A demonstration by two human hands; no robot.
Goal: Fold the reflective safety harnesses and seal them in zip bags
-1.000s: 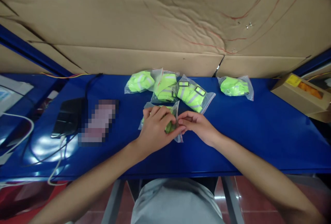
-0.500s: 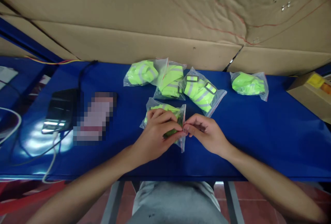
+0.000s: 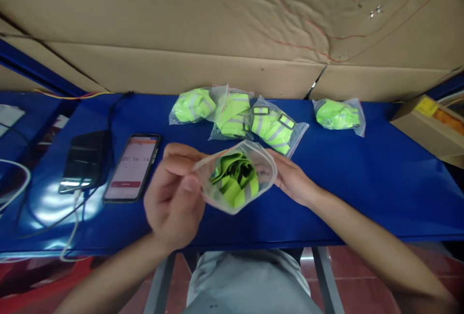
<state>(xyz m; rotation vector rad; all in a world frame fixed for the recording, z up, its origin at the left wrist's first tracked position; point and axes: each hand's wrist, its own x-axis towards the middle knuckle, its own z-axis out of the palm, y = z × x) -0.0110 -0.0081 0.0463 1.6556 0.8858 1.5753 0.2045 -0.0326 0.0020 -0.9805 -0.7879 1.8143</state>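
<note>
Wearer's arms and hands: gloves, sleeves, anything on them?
Left hand and right hand are bare: no gloves. Right fingertips partly hidden. Slim forearms, no sleeve, watch, bracelet, cable or clear marking in view. Light grey cloth garment at the torso, small dark mark on it.

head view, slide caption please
Left hand grips, right hand touches, an open bag of yellow-green fabric over a blue table.

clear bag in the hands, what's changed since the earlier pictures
The clear bag, earlier lying down with its edge pinched, is now tipped up toward the camera, its mouth wide open. The left hand has shifted left and grips one side of the mouth; the right hand holds the opposite side. The four other bags stayed put.
</note>
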